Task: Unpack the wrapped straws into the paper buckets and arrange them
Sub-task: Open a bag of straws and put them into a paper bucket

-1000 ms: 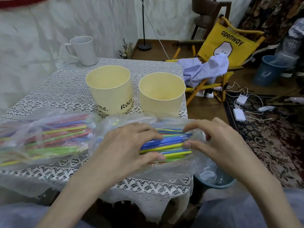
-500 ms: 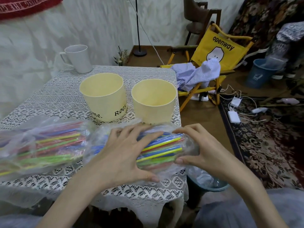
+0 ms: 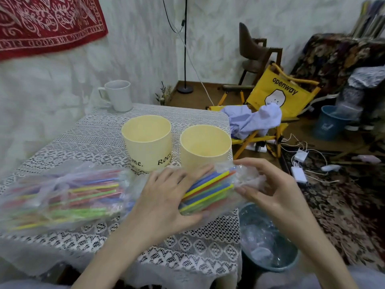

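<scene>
**Two hands on a bag of straws**

The left hand (image 3: 164, 197) lies on top of a clear plastic bag of straws (image 3: 208, 190) at the near edge of the table (image 3: 83, 142). Its fingers (image 3: 187, 174) are spread and curl a little over the bag. The right hand (image 3: 270, 190) holds the bag's loose end. Its fingers (image 3: 253, 163) and thumb pinch the crinkled plastic there. The straws inside are yellow, blue, green and orange.

Just past the fingers stand two yellow paper buckets. The left bucket (image 3: 148, 151) has black letters on it. The right bucket (image 3: 205, 151) is plain. Both look bare inside.

Left of the left hand lies a second bag of straws (image 3: 62, 195), blurry, with many colors inside.

Far past the fingers stands a white mug (image 3: 118, 95). Below the right hand, on the floor, is a blue bin (image 3: 268, 240) with clear plastic in it.
</scene>
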